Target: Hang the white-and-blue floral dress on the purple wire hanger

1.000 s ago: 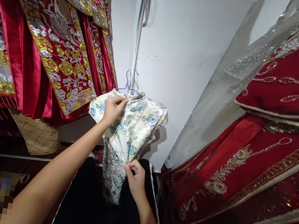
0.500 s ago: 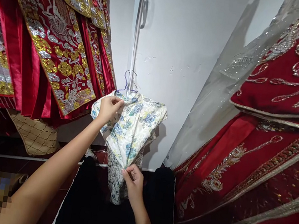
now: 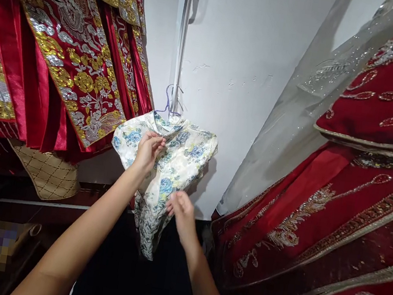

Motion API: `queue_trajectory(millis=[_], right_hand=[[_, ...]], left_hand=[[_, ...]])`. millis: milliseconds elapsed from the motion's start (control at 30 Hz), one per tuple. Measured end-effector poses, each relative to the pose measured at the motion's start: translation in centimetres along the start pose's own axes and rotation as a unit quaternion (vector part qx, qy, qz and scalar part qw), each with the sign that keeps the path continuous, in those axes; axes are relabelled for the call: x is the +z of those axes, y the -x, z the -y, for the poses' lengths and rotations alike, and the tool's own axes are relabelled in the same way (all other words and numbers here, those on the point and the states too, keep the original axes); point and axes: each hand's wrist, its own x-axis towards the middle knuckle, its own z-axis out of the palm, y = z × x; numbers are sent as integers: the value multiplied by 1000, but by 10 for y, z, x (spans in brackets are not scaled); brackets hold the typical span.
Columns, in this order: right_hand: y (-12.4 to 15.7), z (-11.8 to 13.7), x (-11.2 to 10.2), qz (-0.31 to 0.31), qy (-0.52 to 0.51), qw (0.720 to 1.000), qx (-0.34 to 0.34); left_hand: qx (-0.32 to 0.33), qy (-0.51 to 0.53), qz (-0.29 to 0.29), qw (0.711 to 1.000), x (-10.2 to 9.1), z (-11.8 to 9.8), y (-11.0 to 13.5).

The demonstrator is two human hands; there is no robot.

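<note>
A white short-sleeved floral dress (image 3: 191, 152) with blue flowers hangs on a thin purple hanger (image 3: 167, 106) before me. Its lower part shows a greyer floral side and narrows toward the bottom. Just below the collar, my left hand (image 3: 149, 150) is closed in a pinch on the front of the dress. My right hand (image 3: 182, 212) is beside the lower front edge, its fingers loosely bent and somewhat blurred. No cloth shows pulled between them, though the fingertips overlap the dress and contact is hard to judge.
A metal pole (image 3: 183, 32) runs down the white wall (image 3: 249, 42) behind the hanger. Red embroidered garments (image 3: 83, 66) hang at the left, with a beige quilted piece (image 3: 46, 174) below. Along the right are a sheer white fabric (image 3: 278, 120) and red beaded garments (image 3: 389, 117).
My right hand has moved up from the lower point of the dress front, and the cloth there is no longer drawn down to a point. My left hand has shifted slightly right and down.
</note>
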Motion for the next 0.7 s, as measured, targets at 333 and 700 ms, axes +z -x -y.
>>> queue_trajectory(millis=[333, 700], right_hand=[[-162, 125, 14, 54, 317, 884, -339], [-197, 155, -17, -145, 95, 908, -381]], left_hand=[[206, -88, 37, 974, 17, -23, 8], [87, -222, 16, 971, -38, 37, 13]])
